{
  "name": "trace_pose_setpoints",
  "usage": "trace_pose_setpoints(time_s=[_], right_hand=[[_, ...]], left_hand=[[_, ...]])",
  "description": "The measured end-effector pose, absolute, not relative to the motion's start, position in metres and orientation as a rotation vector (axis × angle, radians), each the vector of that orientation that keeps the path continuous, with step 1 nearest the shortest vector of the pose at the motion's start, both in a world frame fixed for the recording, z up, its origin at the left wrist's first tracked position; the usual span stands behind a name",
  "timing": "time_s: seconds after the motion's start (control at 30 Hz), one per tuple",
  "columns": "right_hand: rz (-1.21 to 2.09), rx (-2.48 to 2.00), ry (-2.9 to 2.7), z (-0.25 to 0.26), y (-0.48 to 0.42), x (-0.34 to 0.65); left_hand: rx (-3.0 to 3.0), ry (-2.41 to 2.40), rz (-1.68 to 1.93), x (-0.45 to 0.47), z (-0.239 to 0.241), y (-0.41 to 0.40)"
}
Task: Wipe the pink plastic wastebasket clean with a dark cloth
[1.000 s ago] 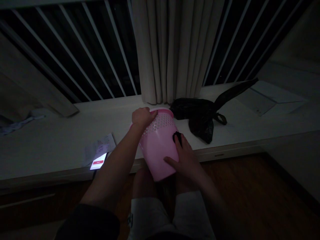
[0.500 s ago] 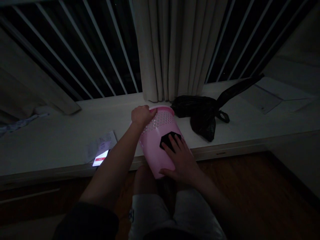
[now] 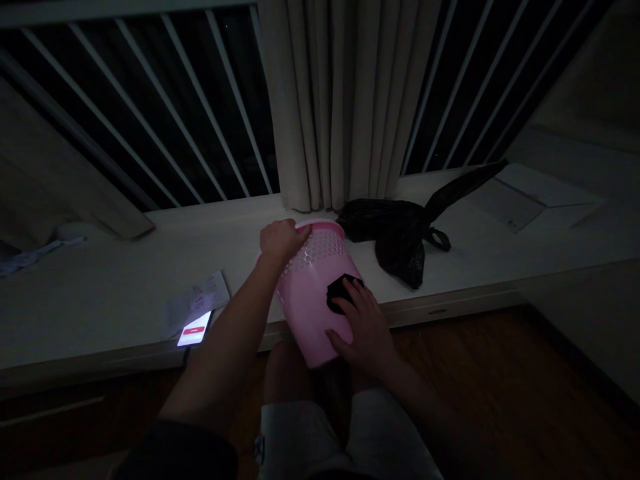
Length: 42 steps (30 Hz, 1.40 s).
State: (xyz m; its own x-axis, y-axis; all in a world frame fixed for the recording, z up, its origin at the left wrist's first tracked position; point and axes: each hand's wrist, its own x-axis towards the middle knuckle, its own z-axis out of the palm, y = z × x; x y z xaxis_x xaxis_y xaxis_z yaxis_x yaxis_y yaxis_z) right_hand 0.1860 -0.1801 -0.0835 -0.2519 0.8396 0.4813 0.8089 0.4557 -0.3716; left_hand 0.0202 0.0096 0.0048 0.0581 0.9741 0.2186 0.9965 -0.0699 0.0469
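A pink plastic wastebasket (image 3: 313, 303) with a honeycomb mesh band below its rim leans across the ledge's front edge, its base toward my knees. My left hand (image 3: 280, 241) is closed around its rim at the upper left. Against the basket's right side, my right hand (image 3: 364, 327) holds a small, flat black piece (image 3: 338, 293), perhaps a cloth or pad; its kind is unclear in the dim light. The fingers lie bent over this piece, with the thumb apart, lower on the pink wall. The inside of the basket is hidden from me.
On the white ledge (image 3: 125, 267), a knotted black plastic bag (image 3: 400, 243) sits right of the basket. A lit phone (image 3: 195, 329) and a paper (image 3: 200, 297) lie to the left. Behind hang curtains (image 3: 345, 100) and barred windows; a white sheet or box (image 3: 545, 183) is at far right.
My right hand and the black piece have shifted slightly rightward on the basket's wall, and the fingers are more bent. My left hand keeps hold of the rim. The whole view has shifted a little.
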Motion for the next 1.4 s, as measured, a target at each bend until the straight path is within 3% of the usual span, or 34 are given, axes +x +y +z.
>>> trace_pose_setpoints(time_s=[0.5,1.07,1.4], right_hand=[[-0.019,-1.279,-1.961,-0.093,-0.182,0.186],[0.274,-1.404,-1.854,-0.070,-0.171,0.181],[0.240,-1.360,-1.721,-0.070,-0.161,0.174]], left_hand=[[-2.239,-2.078,-0.359,0.021,0.002,0.010],[-2.191,-2.068,-0.307,0.021,0.002,0.009],[-2.238,-2.070,-0.322,0.024,0.002,0.012]])
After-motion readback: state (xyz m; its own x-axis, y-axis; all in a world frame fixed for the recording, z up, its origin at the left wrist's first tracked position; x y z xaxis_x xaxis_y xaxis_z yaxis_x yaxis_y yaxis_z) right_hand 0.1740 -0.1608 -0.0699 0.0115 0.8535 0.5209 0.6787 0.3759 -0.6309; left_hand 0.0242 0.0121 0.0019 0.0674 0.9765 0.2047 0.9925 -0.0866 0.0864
